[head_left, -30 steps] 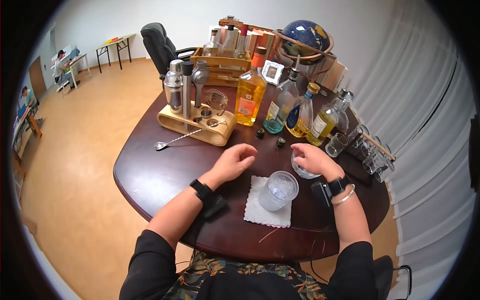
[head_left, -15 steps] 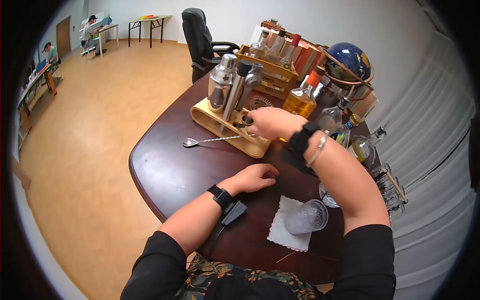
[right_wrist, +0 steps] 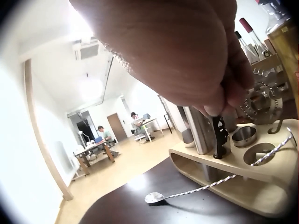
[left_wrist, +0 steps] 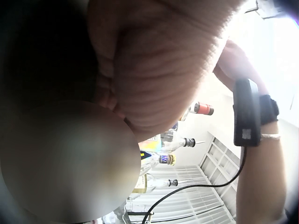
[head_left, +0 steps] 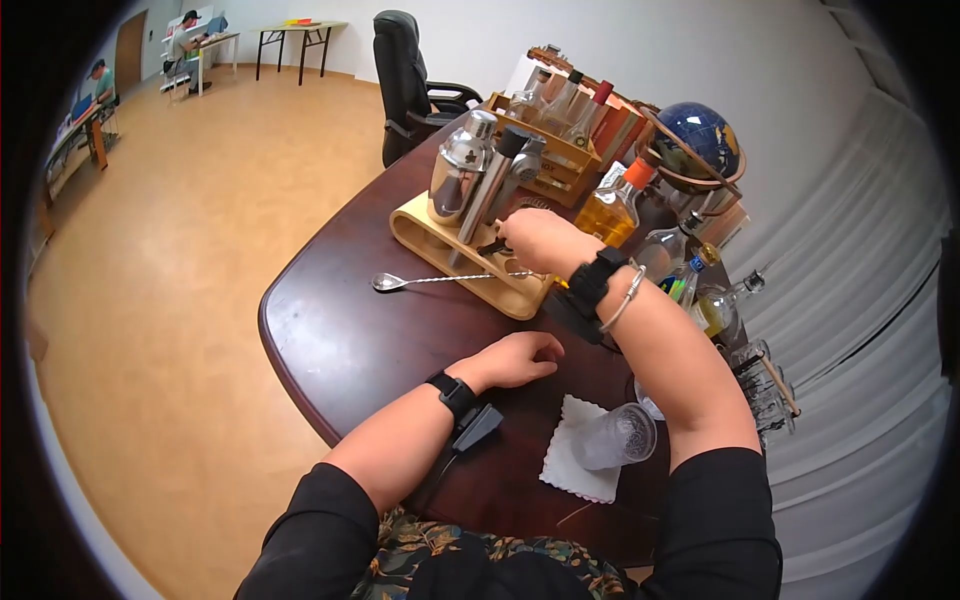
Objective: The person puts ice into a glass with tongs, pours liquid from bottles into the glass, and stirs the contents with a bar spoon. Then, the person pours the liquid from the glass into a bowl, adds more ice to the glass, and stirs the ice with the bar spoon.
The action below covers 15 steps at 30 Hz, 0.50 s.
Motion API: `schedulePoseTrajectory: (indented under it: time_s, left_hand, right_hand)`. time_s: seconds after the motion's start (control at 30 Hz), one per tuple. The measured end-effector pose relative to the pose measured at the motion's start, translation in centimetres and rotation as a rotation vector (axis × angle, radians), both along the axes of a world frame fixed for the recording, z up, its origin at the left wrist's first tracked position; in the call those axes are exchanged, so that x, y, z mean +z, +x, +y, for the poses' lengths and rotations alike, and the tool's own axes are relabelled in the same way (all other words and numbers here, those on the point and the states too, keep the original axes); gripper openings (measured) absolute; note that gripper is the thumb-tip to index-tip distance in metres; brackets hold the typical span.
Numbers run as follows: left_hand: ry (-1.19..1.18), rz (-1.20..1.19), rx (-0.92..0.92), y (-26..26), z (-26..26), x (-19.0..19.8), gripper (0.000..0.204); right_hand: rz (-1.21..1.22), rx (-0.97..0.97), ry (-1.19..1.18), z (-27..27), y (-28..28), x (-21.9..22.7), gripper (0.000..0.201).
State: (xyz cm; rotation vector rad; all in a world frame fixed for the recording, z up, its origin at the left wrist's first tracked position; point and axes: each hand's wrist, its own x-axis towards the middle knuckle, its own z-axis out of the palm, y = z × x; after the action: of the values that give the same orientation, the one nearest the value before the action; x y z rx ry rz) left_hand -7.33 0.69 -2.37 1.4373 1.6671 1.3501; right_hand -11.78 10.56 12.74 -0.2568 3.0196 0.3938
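Observation:
My right hand [head_left: 545,240] reaches over the wooden bar-tool stand [head_left: 518,302]. Its fingertips pinch the top of a slim black tool with cut-outs [right_wrist: 220,135], which stands upright in a hole of the stand. Around it in the stand are a steel shaker [head_left: 458,185], a steel rod with a black top [head_left: 492,190], a jigger [right_wrist: 244,136] and a strainer [right_wrist: 262,103]. A twisted bar spoon [head_left: 430,281] leans on the stand, its bowl on the table. My left hand [head_left: 508,360] rests on the table with loosely bent fingers, holding nothing.
A clear plastic cup [head_left: 622,438] stands on a white napkin [head_left: 580,478] near me. Several bottles, including an orange-capped one [head_left: 607,212], stand on the right, with a globe [head_left: 697,145] and a bottle crate [head_left: 560,150] behind. Hanging glasses [head_left: 765,385] line the right edge.
The right hand has crossed from the table's right side to the stand and now grips the black tool. The left hand has come to rest lower on the table. The view has turned left.

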Motion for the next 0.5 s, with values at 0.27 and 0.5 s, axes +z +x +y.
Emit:
schedulePoseTrajectory:
  time_s: [0.27, 0.5]
  left_hand:
    - [0.186, -0.47, 0.051, -1.2, 0.7, -0.5, 0.034]
    - [0.393, -0.826, 0.036, -1.9, 0.0, 0.5, 0.054]
  right_hand:
    - [0.21, -0.032, -0.117, 2.5, 4.8, 2.4, 0.026]
    - [0.07, -0.582, -0.977, 5.1, 10.3, 3.2, 0.023]
